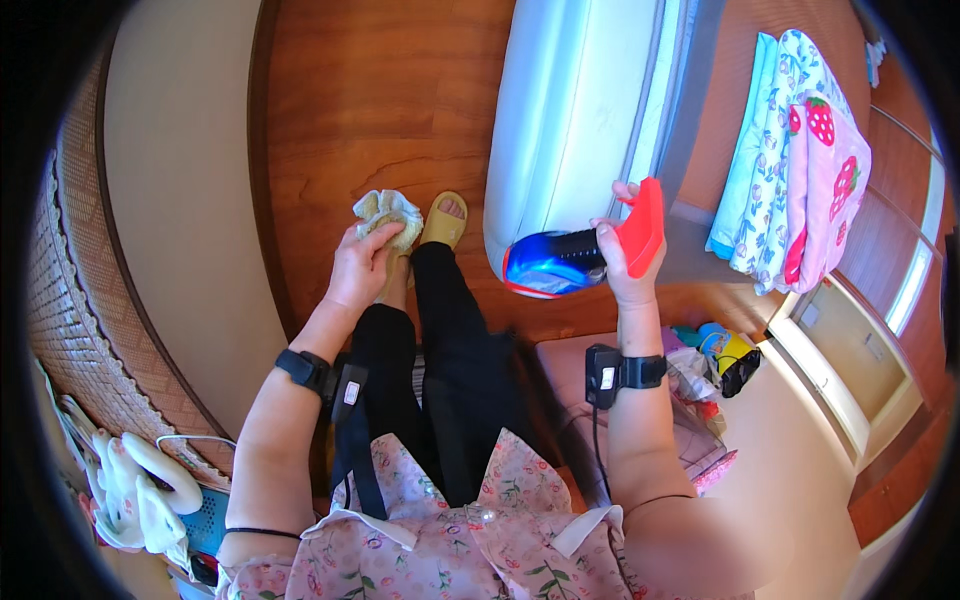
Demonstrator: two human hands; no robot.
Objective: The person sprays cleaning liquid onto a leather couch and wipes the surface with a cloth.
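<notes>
My left hand (362, 264) holds a crumpled pale cloth (388, 216) between thumb and fingers, over the wooden floor and above my feet. On the other side, my right hand (628, 255) grips a spray bottle by its red trigger head (646, 229). The bottle's blue and black body (556, 261) lies sideways, its base pointing left, in front of the end of a light-blue padded piece (555, 150). Part of my right fingers is hidden behind the red head. Both wrists wear black straps with small devices.
Folded blankets (772, 165) lie on a brown surface at the upper right. A pink padded seat (577, 360) and several bags (694, 367) stand at the lower right. A woven mat (97, 300) edges the left side, near a white plush item (139, 487). Yellow slippers (444, 225) are on my feet.
</notes>
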